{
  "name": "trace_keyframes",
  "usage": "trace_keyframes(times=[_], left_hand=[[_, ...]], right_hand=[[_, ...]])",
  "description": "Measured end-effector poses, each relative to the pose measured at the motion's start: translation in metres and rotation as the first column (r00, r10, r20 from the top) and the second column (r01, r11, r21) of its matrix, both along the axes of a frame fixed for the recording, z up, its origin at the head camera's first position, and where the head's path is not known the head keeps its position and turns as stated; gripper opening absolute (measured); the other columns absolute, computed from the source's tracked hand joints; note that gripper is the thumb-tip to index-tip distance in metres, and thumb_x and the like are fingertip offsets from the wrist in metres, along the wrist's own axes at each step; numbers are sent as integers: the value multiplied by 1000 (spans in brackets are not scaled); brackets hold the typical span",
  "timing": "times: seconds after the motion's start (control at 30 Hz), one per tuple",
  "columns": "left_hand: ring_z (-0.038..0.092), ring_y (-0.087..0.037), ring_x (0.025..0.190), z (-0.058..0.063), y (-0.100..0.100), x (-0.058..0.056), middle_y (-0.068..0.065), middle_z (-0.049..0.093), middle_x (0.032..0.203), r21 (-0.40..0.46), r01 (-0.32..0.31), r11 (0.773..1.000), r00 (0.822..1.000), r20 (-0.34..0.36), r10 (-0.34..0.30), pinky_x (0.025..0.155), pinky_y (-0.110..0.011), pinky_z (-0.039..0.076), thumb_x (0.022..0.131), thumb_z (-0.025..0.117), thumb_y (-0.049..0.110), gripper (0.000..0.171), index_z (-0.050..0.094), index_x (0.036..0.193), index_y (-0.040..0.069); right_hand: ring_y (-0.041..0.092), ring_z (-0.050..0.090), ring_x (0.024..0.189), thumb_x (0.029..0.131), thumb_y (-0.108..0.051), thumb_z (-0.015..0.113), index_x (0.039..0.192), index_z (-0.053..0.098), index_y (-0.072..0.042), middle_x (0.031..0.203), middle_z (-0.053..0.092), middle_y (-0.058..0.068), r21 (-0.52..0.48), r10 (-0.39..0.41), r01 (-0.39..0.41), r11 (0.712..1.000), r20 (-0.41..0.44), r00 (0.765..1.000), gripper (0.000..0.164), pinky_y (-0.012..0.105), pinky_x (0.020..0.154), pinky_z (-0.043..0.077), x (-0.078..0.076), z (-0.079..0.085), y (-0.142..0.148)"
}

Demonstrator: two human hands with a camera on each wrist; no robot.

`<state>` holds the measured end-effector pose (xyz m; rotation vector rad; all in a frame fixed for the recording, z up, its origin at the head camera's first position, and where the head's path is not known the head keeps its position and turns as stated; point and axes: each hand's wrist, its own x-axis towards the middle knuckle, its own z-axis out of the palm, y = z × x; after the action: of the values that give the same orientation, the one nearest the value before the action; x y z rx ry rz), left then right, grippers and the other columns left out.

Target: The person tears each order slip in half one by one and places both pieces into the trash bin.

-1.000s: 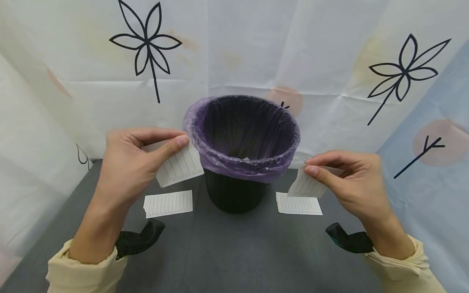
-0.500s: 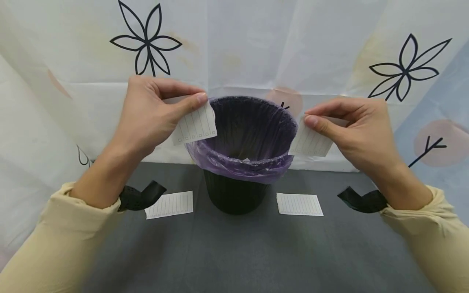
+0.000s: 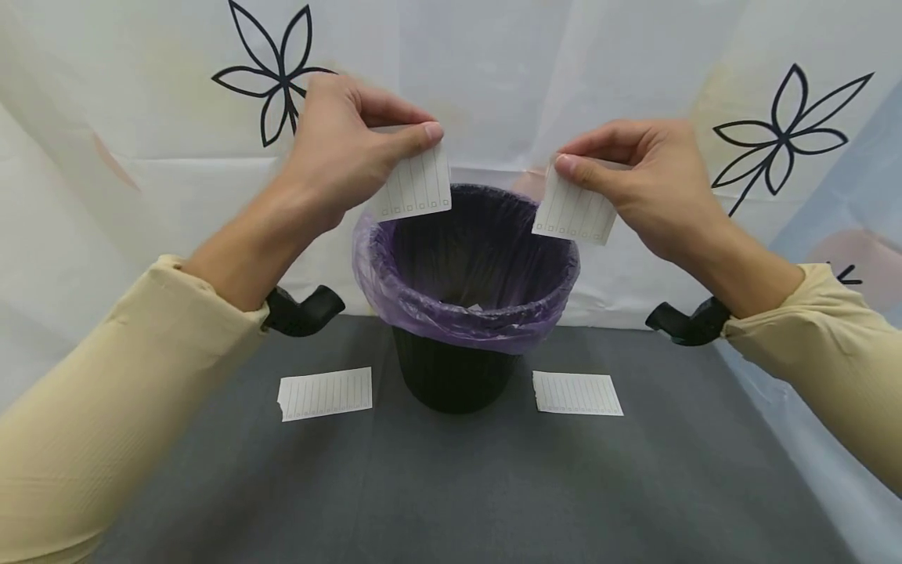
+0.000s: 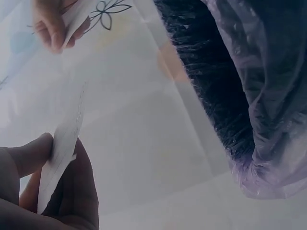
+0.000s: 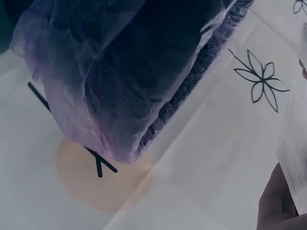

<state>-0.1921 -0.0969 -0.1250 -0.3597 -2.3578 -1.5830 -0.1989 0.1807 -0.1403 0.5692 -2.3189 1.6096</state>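
Note:
Between thumb and fingers my left hand (image 3: 352, 153) pinches a lined paper piece (image 3: 416, 184), which hangs over the left rear of the bin's mouth. A similar paper piece (image 3: 574, 205) is pinched by my right hand (image 3: 644, 176) above the bin's right rim. Below them stands a black trash bin (image 3: 454, 376) lined with a purple bag (image 3: 465, 325). Something small and white shows inside the bin, too little to tell. The left wrist view has the left hand's paper (image 4: 62, 148) edge-on, apart from the bag. In the right wrist view the right hand's paper (image 5: 295, 148) is partly cut off.
Two lined paper strips lie on the dark table (image 3: 451, 486): a left strip (image 3: 326, 394) with a torn end, and a right strip (image 3: 576, 393). Behind the bin hangs a white curtain (image 3: 493, 78) with leaf drawings.
Both hands have risen from beside the bin and moved inward, carrying their paper pieces above its rim. The bin and the two strips on the table have stayed put.

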Motion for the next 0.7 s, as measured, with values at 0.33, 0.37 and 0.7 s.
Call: trace_keyframes(times=[0.33, 0.37, 0.7], left_hand=[[55, -13, 104, 2, 21, -31, -1, 69, 113, -65, -10, 998, 993, 117, 17, 85, -28, 47, 93, 77, 22, 19, 79, 108, 11], [55, -13, 104, 2, 23, -33, -1, 68, 113, -59, -12, 998, 992, 128, 20, 85, -29, 47, 93, 77, 22, 19, 79, 108, 11], [52, -13, 101, 2, 24, -52, -2, 61, 117, 26, -23, 999, 973, 229, 17, 81, -29, 49, 92, 77, 18, 17, 79, 107, 9]], right_hand=[[19, 69, 84, 86, -4, 82, 96, 79, 0, 89, 77, 5, -72, 0, 3, 997, 38, 999, 12, 23, 71, 55, -23, 13, -20], [19, 69, 85, 86, -5, 82, 97, 78, 0, 89, 77, 4, -61, -4, 7, 998, 37, 999, 13, 23, 71, 55, -25, 14, -21], [18, 67, 80, 88, -9, 81, 100, 78, -1, 85, 76, 4, 35, -1, -1, 999, 61, 998, 15, 24, 67, 54, -39, 17, -37]])
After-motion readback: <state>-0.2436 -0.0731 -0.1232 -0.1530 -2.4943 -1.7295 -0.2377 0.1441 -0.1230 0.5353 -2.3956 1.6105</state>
